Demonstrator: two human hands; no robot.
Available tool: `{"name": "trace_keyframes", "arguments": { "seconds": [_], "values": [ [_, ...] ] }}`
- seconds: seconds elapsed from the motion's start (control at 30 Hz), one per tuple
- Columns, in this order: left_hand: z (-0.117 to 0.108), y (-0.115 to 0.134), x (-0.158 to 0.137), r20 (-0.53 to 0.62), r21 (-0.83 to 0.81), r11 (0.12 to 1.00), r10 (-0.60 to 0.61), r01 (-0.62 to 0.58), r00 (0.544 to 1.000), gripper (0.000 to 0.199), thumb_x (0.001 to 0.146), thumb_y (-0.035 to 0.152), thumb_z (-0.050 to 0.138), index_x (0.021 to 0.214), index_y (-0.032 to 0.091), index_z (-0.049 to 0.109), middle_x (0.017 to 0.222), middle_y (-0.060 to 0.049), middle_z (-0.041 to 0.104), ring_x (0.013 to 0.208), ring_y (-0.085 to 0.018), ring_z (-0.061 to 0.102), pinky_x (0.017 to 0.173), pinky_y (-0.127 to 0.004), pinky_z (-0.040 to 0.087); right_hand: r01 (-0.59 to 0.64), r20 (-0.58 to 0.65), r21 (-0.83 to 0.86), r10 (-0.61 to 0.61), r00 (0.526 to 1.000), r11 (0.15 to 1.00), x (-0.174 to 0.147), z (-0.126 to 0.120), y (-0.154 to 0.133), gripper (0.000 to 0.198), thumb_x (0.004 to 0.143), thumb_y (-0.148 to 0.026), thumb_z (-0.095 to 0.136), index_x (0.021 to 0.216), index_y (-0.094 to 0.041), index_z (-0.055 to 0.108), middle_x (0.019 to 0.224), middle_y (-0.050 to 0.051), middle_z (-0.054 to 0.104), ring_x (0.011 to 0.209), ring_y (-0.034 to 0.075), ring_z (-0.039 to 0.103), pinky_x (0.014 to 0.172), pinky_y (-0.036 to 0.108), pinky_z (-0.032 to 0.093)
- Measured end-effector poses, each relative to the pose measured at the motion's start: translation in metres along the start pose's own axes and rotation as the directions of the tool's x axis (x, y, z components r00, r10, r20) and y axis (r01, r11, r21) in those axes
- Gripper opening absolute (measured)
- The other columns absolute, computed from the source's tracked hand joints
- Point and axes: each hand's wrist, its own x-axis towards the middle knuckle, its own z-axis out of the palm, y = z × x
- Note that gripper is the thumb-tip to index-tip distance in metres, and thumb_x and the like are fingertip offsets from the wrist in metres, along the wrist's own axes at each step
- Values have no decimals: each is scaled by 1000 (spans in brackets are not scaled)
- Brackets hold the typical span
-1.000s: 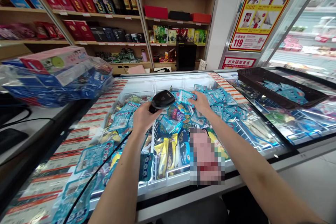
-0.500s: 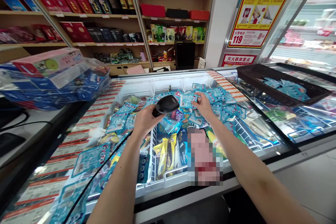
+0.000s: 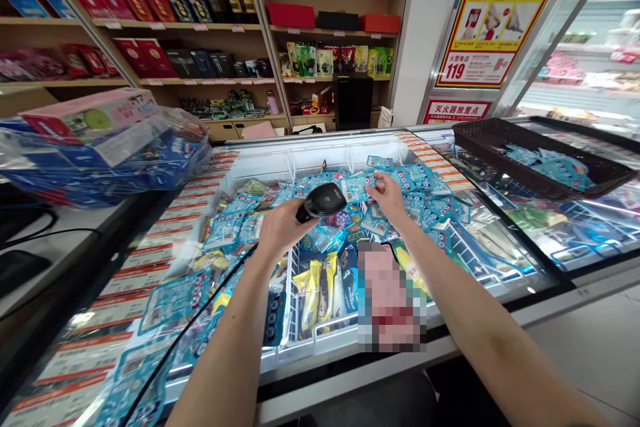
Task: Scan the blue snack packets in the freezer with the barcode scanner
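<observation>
My left hand [image 3: 285, 227] is wrapped round the handle of a black barcode scanner [image 3: 325, 201], whose cable [image 3: 200, 310] trails down to the lower left. Just right of the scanner head, a blue printed packet [image 3: 356, 189] is pinched at its right end by my right hand [image 3: 387, 197]. The side of the packet facing me carries a pale label area. Both hands are above an open chest freezer, over many similar blue packets [image 3: 420, 177]. Yellow-wrapped ice creams [image 3: 311, 293] lie in a white wire basket below my hands.
A pixelated pinkish object [image 3: 387, 300] lies at the freezer's front edge. On the right, a dark brown basket [image 3: 480, 139] holds more blue packets. Plastic-wrapped boxes [image 3: 100, 147] are stacked at left. Shelves with bottles and boxes [image 3: 335, 20] line the back.
Almost nothing differs. The scanner has shifted slightly right, nearer the packet, and the packet is held in nearly the same place.
</observation>
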Motion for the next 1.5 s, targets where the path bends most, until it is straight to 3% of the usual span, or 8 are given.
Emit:
{"name": "trace_keyframes", "arguments": {
  "seconds": [0.67,0.9,1.07,1.23,1.4,1.5],
  "values": [
    [1,-1,-1,13,21,999,46,-46,999,37,78,56,54,90,23,65,86,-5,70,79,-24,64,57,-28,35,48,-18,75,-47,999,996,0,-1,6,47,75,-40,64,115,-20,51,63,-5,46,58,16,52,52,35,58],
    [0,1,-3,6,27,999,27,-27,1000,37,79,55,52,91,22,64,84,-5,70,78,-24,65,55,-27,33,125,-61,14,-124,990,992,-3,0,-2,50,78,-39,63,123,-23,49,59,-8,28,51,12,39,52,35,58],
    [0,0,-3,3,16,999,36,-36,999,37,78,56,53,93,23,65,87,-4,70,80,-24,65,56,-28,34,148,-128,-178,-173,977,973,-1,-9,-13,41,82,-40,57,119,-21,55,63,-4,41,56,15,44,56,37,57],
    [1,-2,-2,-11,9,999,37,-37,999,36,79,55,53,91,23,64,86,-4,70,80,-23,65,56,-27,34,81,-218,-507,-219,951,858,6,-27,-12,40,84,-35,54,117,-13,60,80,6,61,70,21,54,77,42,51],
    [2,-2,-2,-24,22,1000,-8,8,1000,38,78,55,53,91,22,65,86,-5,70,79,-23,65,56,-27,34,97,-123,-753,-284,951,651,4,-34,-7,53,86,-37,55,129,-7,53,108,18,64,104,30,53,95,45,39],
    [2,-3,-1,-35,28,1000,-4,5,999,38,78,55,53,92,22,65,87,-5,70,80,-24,65,56,-27,34,90,-75,-850,-288,955,519,-1,-33,-7,59,86,-43,55,131,-5,51,115,22,59,112,34,47,99,48,33]
  ]
}}
